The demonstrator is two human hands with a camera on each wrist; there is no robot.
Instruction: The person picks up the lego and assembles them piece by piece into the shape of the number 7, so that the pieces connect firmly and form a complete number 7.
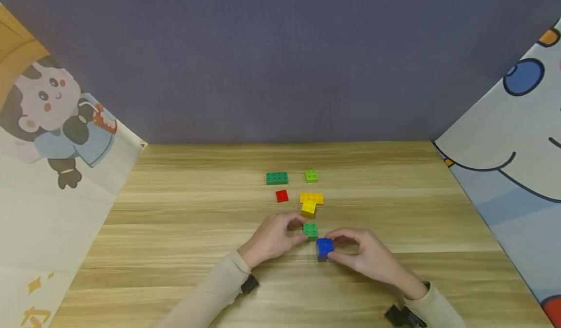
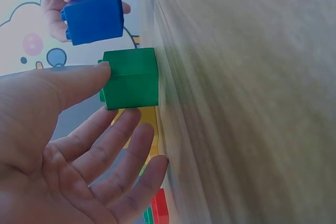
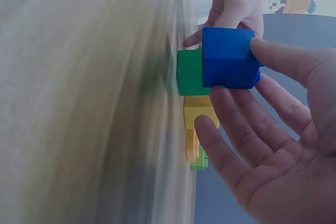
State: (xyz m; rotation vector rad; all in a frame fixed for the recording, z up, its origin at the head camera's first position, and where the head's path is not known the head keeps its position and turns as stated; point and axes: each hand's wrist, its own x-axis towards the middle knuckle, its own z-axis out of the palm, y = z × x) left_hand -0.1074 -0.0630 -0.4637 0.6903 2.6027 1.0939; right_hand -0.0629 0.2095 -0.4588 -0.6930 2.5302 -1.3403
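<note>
Reaching over the wood-grain tabletop (image 1: 175, 211), we pinch with our right hand (image 1: 367, 257) the blue cubic plastic brick (image 1: 324, 248), raised just right of the green square plastic brick (image 1: 310, 230), which our left hand (image 1: 272, 236) pinches; beyond that green brick, leftward, lies the thin red plastic square (image 1: 282, 196).

1. Green block (image 1: 310, 231): boxy, studs up, standing upright on the desk (image 1: 175, 230).
2. Blue block (image 1: 325, 248): boxy, studs up, slightly tilted, held clear of the desk, near the green block.
</note>
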